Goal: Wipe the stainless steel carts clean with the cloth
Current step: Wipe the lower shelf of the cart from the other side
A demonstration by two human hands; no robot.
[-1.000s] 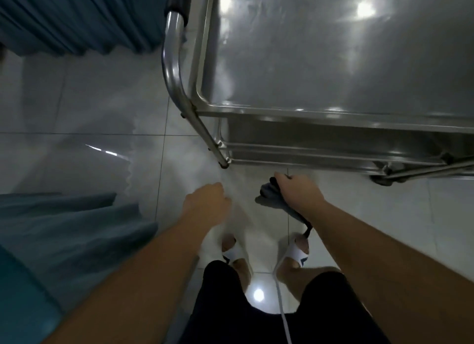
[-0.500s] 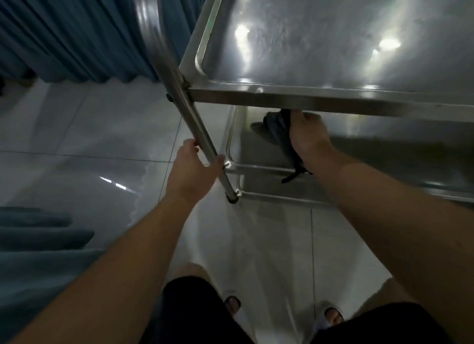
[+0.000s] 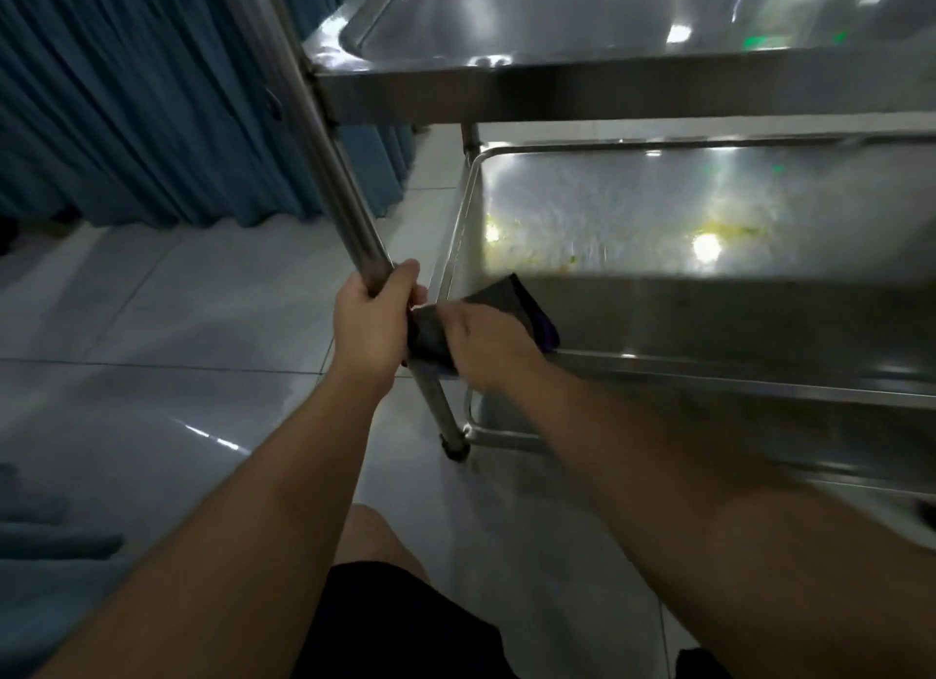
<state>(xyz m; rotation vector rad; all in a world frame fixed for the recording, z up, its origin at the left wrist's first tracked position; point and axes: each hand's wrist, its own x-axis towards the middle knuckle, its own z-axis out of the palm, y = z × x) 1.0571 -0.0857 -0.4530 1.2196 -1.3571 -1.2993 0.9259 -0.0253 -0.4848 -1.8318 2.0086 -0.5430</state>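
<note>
The left hand (image 3: 372, 324) gripped the shiny steel cart's slanted tubular post (image 3: 324, 146), fingers curled round it. The right hand (image 3: 486, 346), fingers curled, pressed the dark folded cloth (image 3: 511, 301) onto the middle shelf's near corner rim (image 3: 709, 374). Firm overlapping strokes toward the yellowish smears (image 3: 729, 230) would probably serve best.

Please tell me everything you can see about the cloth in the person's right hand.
The cloth is dark, nearly black, with a purple edge showing at its right side. It looks soft and folded or bunched. The right hand lies on it and presses it onto the near left corner of the cart's middle shelf, next to the upright post that the left hand grips. Much of it is hidden under the hand.
</note>
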